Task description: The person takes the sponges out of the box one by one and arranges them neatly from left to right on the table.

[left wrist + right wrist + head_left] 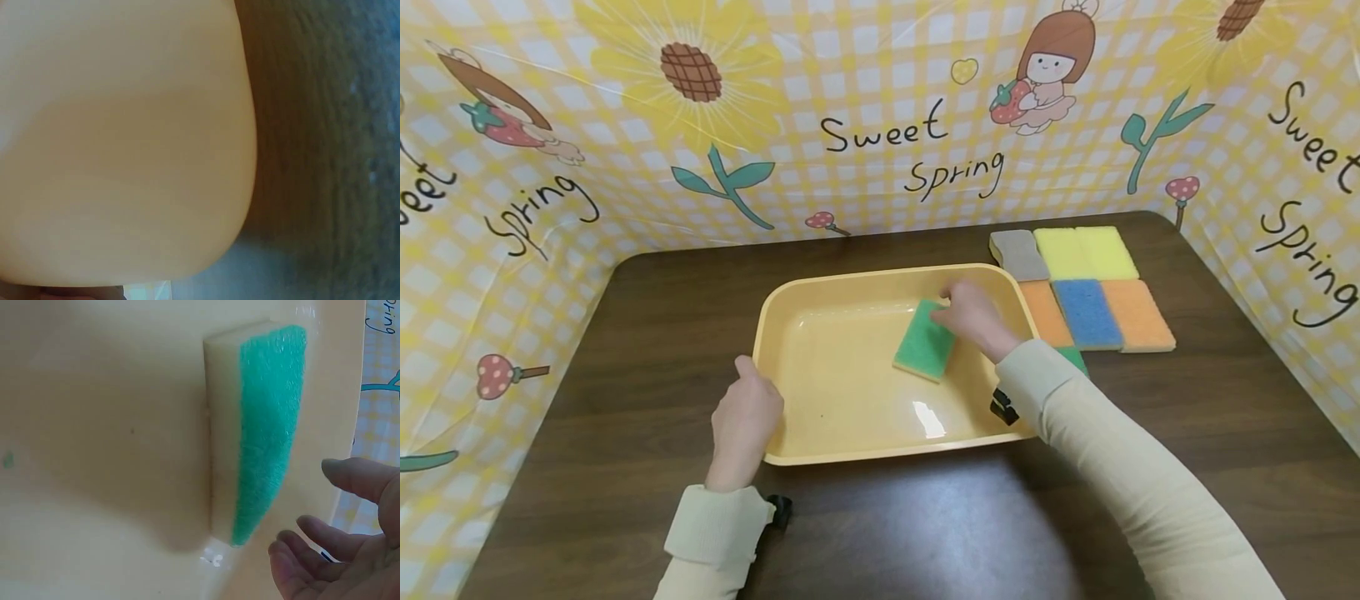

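Observation:
A shallow yellow plastic tray (842,454) stands on the table, its outer wall filling much of the left wrist view. My left hand (747,425) grips the tray's left rim, its fingertips hidden from the head view. Inside the tray, right of the middle, lies a green-topped sponge (925,342) with a pale underside. Beside the sponge's far right corner is my right hand (972,317). The right wrist view shows that hand's fingers (331,540) loosely bent and the thumb apart from them, with a gap between them and the sponge (269,425).
Right of the tray lie sponges: a grey one (1018,255), yellow ones (1086,252), a blue one (1087,312), orange ones (1138,312) and a partly covered green one (1073,358). A patterned cloth (880,192) stands behind the dark wooden table (647,350).

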Motion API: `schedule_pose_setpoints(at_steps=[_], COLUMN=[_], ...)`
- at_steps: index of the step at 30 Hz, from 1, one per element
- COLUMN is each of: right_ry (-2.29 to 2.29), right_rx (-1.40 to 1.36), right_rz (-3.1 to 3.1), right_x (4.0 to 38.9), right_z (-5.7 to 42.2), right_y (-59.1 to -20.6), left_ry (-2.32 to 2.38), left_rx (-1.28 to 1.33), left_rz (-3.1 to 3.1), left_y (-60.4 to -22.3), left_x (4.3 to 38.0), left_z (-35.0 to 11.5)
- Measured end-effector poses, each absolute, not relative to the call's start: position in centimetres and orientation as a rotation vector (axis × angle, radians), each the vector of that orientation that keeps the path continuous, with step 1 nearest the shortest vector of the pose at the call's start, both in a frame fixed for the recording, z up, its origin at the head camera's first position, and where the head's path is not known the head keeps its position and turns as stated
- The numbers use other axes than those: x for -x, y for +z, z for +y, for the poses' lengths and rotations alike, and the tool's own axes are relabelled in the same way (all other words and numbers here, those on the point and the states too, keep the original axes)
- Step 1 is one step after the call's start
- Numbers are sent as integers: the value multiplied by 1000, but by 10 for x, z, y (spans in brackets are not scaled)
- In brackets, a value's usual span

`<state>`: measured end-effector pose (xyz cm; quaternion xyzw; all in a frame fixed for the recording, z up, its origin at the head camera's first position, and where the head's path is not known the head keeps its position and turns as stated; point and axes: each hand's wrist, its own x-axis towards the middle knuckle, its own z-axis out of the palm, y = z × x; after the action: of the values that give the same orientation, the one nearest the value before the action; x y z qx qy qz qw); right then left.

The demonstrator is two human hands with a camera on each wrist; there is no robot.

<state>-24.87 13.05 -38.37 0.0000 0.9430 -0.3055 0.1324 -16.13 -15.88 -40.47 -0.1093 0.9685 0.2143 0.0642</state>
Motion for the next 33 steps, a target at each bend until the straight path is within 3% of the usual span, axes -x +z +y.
schedule_pose_setpoints(at_steps=[33], right_ry=[-867], right_rx=[-124], right_rz=[2588], right_x=[245], right_z=[151], right_y=[-401], left_ry=[635], left_rx=[326], left_rz=[2928], left_y=[-404], left_x=[162], left_z=[-158])
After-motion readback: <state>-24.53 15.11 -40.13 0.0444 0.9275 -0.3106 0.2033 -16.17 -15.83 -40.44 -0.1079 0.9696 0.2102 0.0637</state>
